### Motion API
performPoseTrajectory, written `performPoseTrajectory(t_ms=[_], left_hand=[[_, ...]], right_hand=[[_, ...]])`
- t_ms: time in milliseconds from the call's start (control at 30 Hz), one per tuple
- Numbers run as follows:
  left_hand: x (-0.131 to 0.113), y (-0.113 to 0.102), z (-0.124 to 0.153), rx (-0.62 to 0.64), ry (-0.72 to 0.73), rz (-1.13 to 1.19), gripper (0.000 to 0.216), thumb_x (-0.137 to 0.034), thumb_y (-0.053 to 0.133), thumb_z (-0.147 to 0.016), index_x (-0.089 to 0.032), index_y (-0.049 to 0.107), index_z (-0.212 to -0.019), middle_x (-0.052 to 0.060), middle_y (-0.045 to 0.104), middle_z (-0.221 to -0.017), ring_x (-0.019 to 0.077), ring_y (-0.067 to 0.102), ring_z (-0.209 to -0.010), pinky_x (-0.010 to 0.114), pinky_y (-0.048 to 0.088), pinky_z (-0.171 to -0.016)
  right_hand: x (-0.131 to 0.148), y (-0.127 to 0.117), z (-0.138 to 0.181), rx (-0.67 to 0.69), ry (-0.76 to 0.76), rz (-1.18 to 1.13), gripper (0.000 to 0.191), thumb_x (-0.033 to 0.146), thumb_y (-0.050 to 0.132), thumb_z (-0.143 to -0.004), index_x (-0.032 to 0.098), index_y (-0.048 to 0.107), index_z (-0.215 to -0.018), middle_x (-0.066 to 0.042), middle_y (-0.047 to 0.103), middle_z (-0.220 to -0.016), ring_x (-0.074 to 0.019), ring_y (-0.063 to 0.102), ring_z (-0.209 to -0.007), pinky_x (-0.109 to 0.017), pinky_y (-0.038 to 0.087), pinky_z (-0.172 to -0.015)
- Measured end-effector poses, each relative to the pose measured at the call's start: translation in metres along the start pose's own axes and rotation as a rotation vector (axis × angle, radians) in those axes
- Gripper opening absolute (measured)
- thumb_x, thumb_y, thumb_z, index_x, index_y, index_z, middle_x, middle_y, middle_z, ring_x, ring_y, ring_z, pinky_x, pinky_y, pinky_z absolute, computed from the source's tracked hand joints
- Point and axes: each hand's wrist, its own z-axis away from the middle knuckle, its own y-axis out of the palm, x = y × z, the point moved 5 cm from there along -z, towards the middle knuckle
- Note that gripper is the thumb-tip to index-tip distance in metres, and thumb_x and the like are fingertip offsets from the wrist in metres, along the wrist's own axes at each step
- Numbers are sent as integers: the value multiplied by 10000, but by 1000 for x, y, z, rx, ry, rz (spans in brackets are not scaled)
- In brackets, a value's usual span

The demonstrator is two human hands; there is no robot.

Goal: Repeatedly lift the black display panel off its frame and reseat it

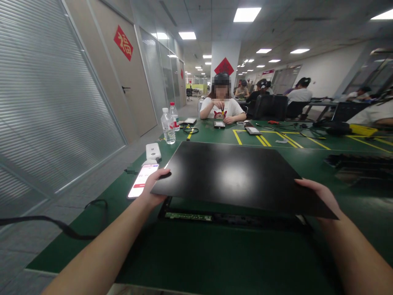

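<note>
I hold a large flat black panel (233,176) above the green table (215,262), tilted with its near edge raised. My left hand (152,187) grips the panel's near left corner, thumb on top. My right hand (322,196) grips the near right corner, thumb on top and fingers hidden beneath. Under the panel's near edge lies a dark frame with a green circuit strip (188,216) on the table.
A lit phone (141,180) and a white device (153,150) lie left of the panel. Two water bottles (168,126) stand further back. A seated person (221,107) works at the far side. Dark parts (359,166) lie at right. A black cable (61,225) hangs off the left edge.
</note>
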Motion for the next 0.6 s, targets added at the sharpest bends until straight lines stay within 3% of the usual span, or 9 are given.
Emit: performPoseTrajectory(t_ms=[67,167,267,467,600], left_hand=[[-9,1,3,-30,65,33,418,-97,652,-788,-81,786,-1183,71,799,-688,242,728,-503,320,621,-508],[-18,4,11,-68,101,69,504,-119,655,-753,-81,784,-1238,96,840,-785,298,795,-629,407,690,-639],[-22,7,16,-97,126,77,574,-121,643,-737,-88,776,-1295,94,853,-830,305,807,-668,429,704,-699],[-17,3,9,-77,140,6,636,-115,658,-709,-84,757,-1337,86,838,-799,291,792,-663,407,695,-706],[-12,4,1,69,193,-93,710,-131,712,-716,-154,741,-1425,73,870,-944,298,828,-789,392,692,-754]], right_hand=[[0,16,1,148,-10,81,298,291,760,-780,262,805,-1074,-81,878,-1041,-341,850,-982,-481,713,-851],[1,26,-2,175,-98,124,412,285,722,-801,276,793,-1206,-78,870,-1163,-277,843,-998,-385,703,-785],[-1,24,-9,137,-134,128,455,270,717,-816,259,764,-1268,-109,861,-1174,-264,835,-995,-382,703,-781],[-4,12,-17,22,-132,93,452,286,704,-819,262,702,-1271,-153,861,-1175,-303,843,-1060,-494,694,-975],[-6,1,-23,-80,-138,102,386,282,703,-800,255,693,-1186,-164,869,-1106,-312,852,-1031,-498,685,-1000]])
